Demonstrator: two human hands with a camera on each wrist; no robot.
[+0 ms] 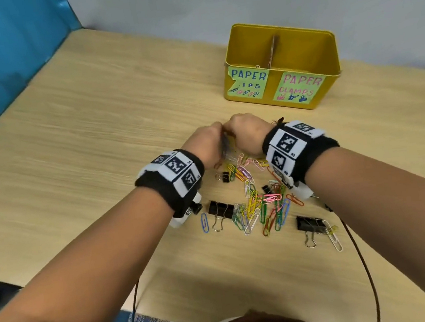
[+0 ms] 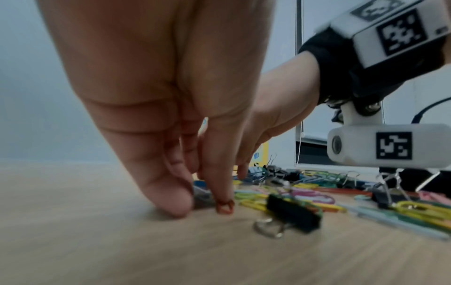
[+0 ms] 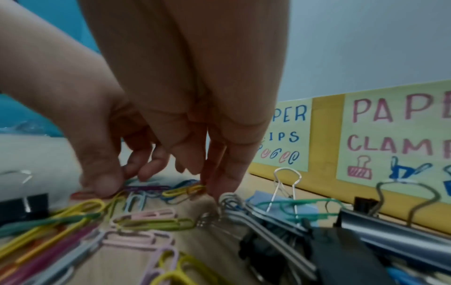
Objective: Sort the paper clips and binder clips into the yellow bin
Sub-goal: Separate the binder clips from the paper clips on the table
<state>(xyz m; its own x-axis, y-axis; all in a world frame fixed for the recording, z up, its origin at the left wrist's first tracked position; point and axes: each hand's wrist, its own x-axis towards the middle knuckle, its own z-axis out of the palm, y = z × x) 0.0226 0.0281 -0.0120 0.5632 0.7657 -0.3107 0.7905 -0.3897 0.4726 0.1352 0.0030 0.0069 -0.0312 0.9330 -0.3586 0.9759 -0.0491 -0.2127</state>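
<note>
A yellow bin (image 1: 326, 48) with a middle divider and labels for paper clips on the left and paper clamps on the right stands at the back right of the table. Coloured paper clips (image 1: 259, 203) lie mixed with black binder clips (image 1: 221, 209) in front of me. My hands meet at the pile's far edge. My left hand (image 2: 200, 200) pinches a few clips between thumb and finger, with an orange clip (image 2: 224, 207) at the fingertip. My right hand (image 3: 207, 183) reaches down, its fingertips pinching a yellow paper clip (image 3: 180, 190).
Another black binder clip (image 1: 309, 223) lies at the pile's right, a small one (image 1: 225, 176) near my left wrist. A blue partition (image 1: 7, 65) borders the table's left side. Thin cables (image 1: 363, 262) run from my wrists over the near table edge.
</note>
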